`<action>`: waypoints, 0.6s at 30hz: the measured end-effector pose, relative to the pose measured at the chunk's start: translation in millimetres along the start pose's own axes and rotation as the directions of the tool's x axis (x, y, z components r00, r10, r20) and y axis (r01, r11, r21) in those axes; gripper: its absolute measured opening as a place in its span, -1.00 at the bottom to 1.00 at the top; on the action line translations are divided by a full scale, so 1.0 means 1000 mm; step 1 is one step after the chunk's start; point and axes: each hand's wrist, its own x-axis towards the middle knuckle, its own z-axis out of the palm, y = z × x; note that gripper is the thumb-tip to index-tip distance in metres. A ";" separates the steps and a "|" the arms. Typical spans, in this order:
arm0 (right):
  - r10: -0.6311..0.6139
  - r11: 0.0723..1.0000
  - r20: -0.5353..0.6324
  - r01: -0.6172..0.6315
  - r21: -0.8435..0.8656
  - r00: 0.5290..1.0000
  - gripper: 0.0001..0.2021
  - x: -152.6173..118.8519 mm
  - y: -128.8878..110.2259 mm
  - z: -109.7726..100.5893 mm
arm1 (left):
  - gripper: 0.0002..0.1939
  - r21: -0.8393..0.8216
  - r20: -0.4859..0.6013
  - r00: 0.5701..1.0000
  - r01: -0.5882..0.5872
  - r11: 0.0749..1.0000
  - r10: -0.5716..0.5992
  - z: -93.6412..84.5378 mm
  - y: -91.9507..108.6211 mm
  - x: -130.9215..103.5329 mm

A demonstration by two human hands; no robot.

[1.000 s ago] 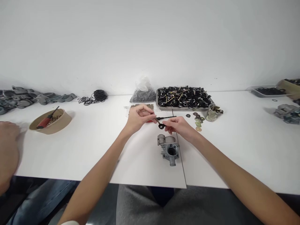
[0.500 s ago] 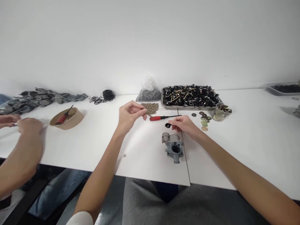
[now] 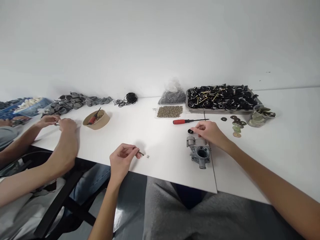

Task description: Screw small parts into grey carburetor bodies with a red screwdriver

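My left hand (image 3: 123, 158) is near the table's front edge, its fingertips pinching a thin metal pin (image 3: 140, 153). Just beyond the pin's tip lies a tiny whitish piece (image 3: 147, 156). Between the thumb and fingers of my right hand (image 3: 207, 131) is a small black ring-shaped part (image 3: 190, 131), partly hidden by the fingers. Below that hand a grey metal carburetor (image 3: 200, 152) sits on the table, its round bore facing me. A red-handled screwdriver (image 3: 180, 122) lies behind, its shaft pointing right.
A metal tray (image 3: 195, 110) is heaped with black ring parts and brass pins. Flat washers (image 3: 236, 128) lie beside a tipped clear cup (image 3: 258, 118). Small brass pieces (image 3: 170, 111) and a plastic bag (image 3: 172, 95) are at the back. Left, a co-worker's hands (image 3: 66, 125) work near a cardboard bowl (image 3: 102, 123).
My left hand has come down and toward me with the pin, away from the brass pieces, to beside the tiny whitish piece. My right hand still holds the black ring part. The view has turned left.
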 end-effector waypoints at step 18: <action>-0.297 0.865 0.091 0.308 -0.395 0.951 -0.86 -0.084 -0.123 0.150 | -0.77 -0.214 -0.001 0.982 0.187 0.959 -0.191 0.005 -0.018 -0.007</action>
